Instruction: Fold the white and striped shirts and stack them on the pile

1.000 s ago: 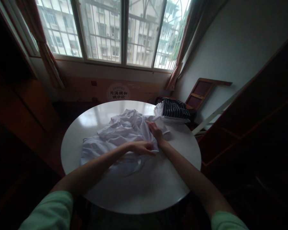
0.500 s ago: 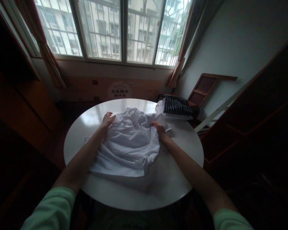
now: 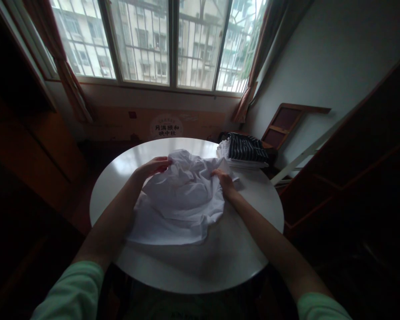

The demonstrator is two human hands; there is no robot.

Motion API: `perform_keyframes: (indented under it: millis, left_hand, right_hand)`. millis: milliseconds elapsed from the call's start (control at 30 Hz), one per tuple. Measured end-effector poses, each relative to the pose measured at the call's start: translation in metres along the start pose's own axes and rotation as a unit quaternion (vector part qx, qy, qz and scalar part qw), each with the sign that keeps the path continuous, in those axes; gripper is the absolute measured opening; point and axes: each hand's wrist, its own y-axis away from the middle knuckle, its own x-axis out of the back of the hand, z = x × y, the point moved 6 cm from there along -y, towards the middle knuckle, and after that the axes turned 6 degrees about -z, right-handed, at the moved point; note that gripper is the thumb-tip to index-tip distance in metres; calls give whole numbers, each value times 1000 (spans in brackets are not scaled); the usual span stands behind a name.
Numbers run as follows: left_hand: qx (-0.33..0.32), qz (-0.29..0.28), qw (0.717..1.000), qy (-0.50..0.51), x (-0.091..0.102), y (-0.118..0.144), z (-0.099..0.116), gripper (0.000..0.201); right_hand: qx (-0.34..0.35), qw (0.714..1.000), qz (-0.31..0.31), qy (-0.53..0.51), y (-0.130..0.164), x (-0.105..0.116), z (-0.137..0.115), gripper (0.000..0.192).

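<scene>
A crumpled white shirt lies spread over the round table, its hem towards me and a sleeve-like part stretching to the right. My left hand is at its upper left edge, with the fingers closed on the cloth; the fingertips are partly hidden in the folds. On the right side, my right hand pinches the fabric between thumb and fingers. The bunched folds between both hands hide the neckline.
A folded pile with a black striped garment over white cloth sits at the table's back right edge. Beyond it a wooden chair leans by the wall. A printed cardboard panel stands under the barred window.
My left hand has moved right and inward onto the upper left of the shirt, and its fingers have closed on the cloth. The right hand has stayed nearly in place, still gripping.
</scene>
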Motion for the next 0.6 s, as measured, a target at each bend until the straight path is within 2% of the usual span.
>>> perform_keyframes:
  millis: [67,133,200,267,367,433,533,600]
  left_hand:
    - [-31,33,997,68,9,-5,7,23]
    - [-60,95,984,135,23,-9,9,22]
    - [-78,157,970,167,38,-10,4,21]
    - [-69,182,967,167,46,-12,-6,22]
    - [-8,195,974,118,49,-13,-24,27]
    - [39,213,973,76,50,-11,-35,39]
    - [79,236,968,-12,55,-8,-41,64]
    - [97,249,960,-84,63,-6,-40,68]
  right_hand:
    - [-2,999,30,14,1,7,-1,25]
    - [-7,997,74,33,3,17,-1,21]
    - [-12,991,122,52,5,27,0,16]
    - [-11,984,168,58,8,37,1,13]
    - [-5,972,231,42,13,52,1,12]
    - [22,966,255,32,17,58,-6,13]
    - [124,964,235,26,23,55,-34,12]
    - [202,961,189,19,26,46,-54,12]
